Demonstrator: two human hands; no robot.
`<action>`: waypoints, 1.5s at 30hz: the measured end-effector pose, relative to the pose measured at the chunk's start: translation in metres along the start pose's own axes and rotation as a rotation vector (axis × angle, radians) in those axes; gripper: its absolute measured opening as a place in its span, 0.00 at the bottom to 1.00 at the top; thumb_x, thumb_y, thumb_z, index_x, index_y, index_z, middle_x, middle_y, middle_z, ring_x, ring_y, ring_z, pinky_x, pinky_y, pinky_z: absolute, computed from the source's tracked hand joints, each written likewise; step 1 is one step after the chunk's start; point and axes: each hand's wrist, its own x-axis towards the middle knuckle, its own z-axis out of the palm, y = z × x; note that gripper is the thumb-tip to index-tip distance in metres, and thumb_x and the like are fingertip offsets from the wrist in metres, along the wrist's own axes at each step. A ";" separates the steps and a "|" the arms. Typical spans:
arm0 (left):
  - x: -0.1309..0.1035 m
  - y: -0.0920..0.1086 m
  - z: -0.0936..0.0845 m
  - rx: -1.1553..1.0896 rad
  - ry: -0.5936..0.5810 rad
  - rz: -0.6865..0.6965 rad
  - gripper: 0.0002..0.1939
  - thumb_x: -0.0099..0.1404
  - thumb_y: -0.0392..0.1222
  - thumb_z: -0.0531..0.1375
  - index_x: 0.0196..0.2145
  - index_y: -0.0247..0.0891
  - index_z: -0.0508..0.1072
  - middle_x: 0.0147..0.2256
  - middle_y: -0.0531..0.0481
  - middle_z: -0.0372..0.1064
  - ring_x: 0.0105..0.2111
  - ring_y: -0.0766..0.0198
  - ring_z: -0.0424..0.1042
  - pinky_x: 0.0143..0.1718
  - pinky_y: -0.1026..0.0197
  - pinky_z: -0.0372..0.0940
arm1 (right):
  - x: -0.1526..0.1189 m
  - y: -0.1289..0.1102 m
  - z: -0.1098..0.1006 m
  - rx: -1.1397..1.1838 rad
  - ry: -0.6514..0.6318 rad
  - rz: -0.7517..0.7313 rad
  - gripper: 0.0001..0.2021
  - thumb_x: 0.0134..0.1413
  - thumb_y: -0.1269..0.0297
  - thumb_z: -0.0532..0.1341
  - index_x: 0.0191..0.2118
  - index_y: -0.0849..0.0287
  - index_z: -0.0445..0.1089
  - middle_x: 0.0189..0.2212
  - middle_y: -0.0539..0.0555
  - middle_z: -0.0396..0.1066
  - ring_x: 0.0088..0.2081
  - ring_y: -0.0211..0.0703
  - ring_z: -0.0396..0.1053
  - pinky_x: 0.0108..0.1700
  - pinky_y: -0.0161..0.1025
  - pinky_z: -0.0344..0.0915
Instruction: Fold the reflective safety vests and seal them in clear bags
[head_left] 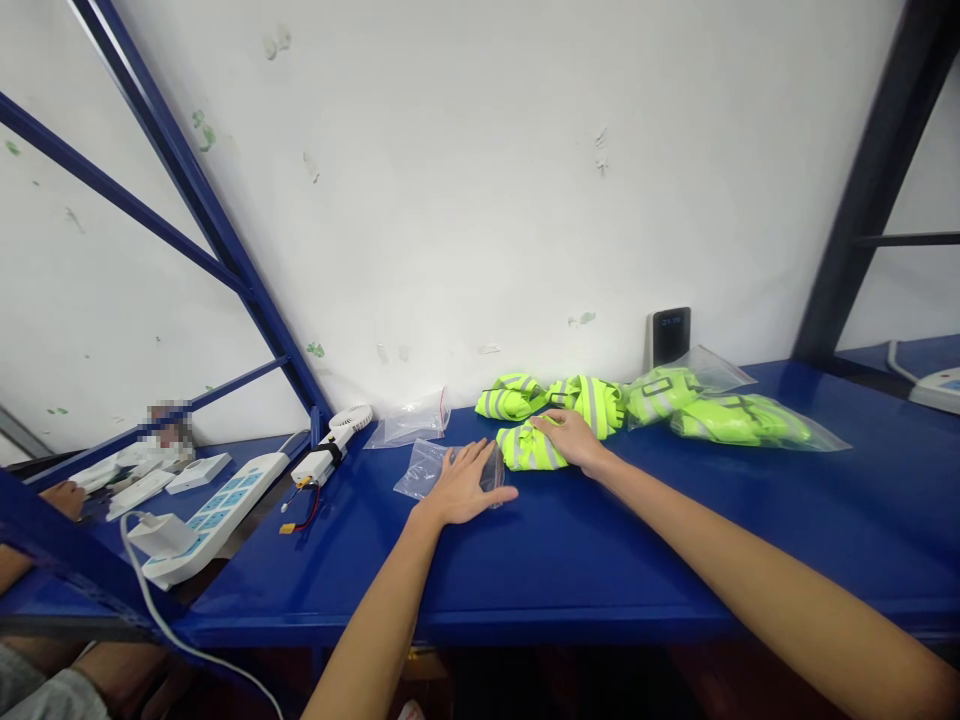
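Note:
My left hand (466, 486) lies flat with its fingers stretched on a clear plastic zip bag (421, 466), partly covering it. My right hand (571, 438) is closed over a bundled neon-yellow reflective vest (529, 449) with silver bands, which rests on the blue table beside the bag. Behind it sit two more such bundles, one on the left (511, 397) and another (598, 402) partly behind my right hand. To the right, two vests are in clear bags, an upper one (664, 394) and a lower one (742, 420). A second clear bag (410, 422) lies flat near the wall.
A white handheld fan (350, 418) and a white battery pack (318, 462) with wires are at the left. Beyond the blue frame post lies a power strip (217, 520) with a plugged cable. A dark-screened device (670, 337) stands against the wall. Another person's hand (64, 499) shows far left.

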 end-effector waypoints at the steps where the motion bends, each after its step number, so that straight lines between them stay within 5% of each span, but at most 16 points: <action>1: -0.001 -0.001 -0.001 -0.007 -0.022 0.005 0.47 0.56 0.70 0.56 0.66 0.47 0.47 0.66 0.40 0.45 0.66 0.44 0.44 0.63 0.37 0.39 | 0.001 -0.001 -0.002 -0.016 0.014 -0.017 0.16 0.48 0.50 0.60 0.31 0.58 0.77 0.34 0.54 0.77 0.40 0.54 0.72 0.40 0.43 0.63; 4: -0.002 -0.002 -0.004 -0.018 -0.038 -0.004 0.50 0.52 0.71 0.58 0.66 0.48 0.49 0.65 0.41 0.47 0.66 0.41 0.43 0.62 0.36 0.41 | 0.002 -0.004 -0.008 -0.039 0.019 -0.063 0.14 0.49 0.52 0.60 0.32 0.57 0.77 0.37 0.53 0.77 0.43 0.54 0.71 0.45 0.44 0.62; 9: 0.000 0.001 -0.002 0.002 0.051 -0.051 0.41 0.58 0.68 0.54 0.64 0.48 0.53 0.61 0.43 0.57 0.63 0.45 0.48 0.63 0.37 0.38 | -0.002 -0.007 -0.008 -0.068 -0.104 -0.040 0.17 0.50 0.50 0.58 0.33 0.60 0.76 0.34 0.54 0.77 0.40 0.52 0.71 0.40 0.40 0.62; 14: 0.000 0.001 0.001 -0.006 0.107 -0.071 0.24 0.69 0.50 0.45 0.62 0.50 0.54 0.58 0.47 0.59 0.61 0.53 0.53 0.63 0.37 0.37 | -0.004 -0.008 -0.004 -0.085 -0.128 -0.042 0.17 0.49 0.51 0.59 0.32 0.60 0.76 0.33 0.54 0.76 0.39 0.51 0.71 0.38 0.39 0.61; 21: -0.001 0.002 0.004 0.008 0.136 -0.081 0.08 0.66 0.44 0.50 0.38 0.41 0.66 0.57 0.44 0.61 0.62 0.53 0.53 0.62 0.34 0.40 | -0.006 -0.008 -0.004 0.038 -0.147 0.031 0.15 0.47 0.52 0.62 0.29 0.60 0.76 0.27 0.52 0.75 0.34 0.47 0.70 0.33 0.37 0.61; 31: 0.002 0.004 0.005 -0.075 0.396 -0.036 0.09 0.67 0.37 0.48 0.33 0.40 0.66 0.49 0.46 0.65 0.53 0.57 0.63 0.58 0.47 0.53 | -0.016 -0.011 0.021 0.740 -0.128 0.218 0.12 0.47 0.55 0.67 0.35 0.57 0.75 0.29 0.54 0.77 0.28 0.45 0.74 0.30 0.40 0.71; 40: 0.002 0.014 0.002 -0.124 0.628 -0.012 0.07 0.68 0.36 0.48 0.33 0.40 0.64 0.52 0.47 0.63 0.56 0.59 0.59 0.59 0.48 0.50 | -0.014 0.000 0.021 0.581 -0.136 0.171 0.17 0.43 0.51 0.68 0.36 0.58 0.77 0.33 0.54 0.78 0.35 0.47 0.76 0.35 0.38 0.70; 45: 0.000 0.017 -0.001 -0.095 0.544 0.079 0.07 0.70 0.39 0.48 0.37 0.41 0.64 0.56 0.46 0.62 0.61 0.58 0.56 0.62 0.46 0.47 | -0.015 0.000 0.022 0.520 -0.136 0.138 0.18 0.42 0.51 0.68 0.36 0.59 0.77 0.32 0.55 0.78 0.36 0.48 0.75 0.36 0.39 0.70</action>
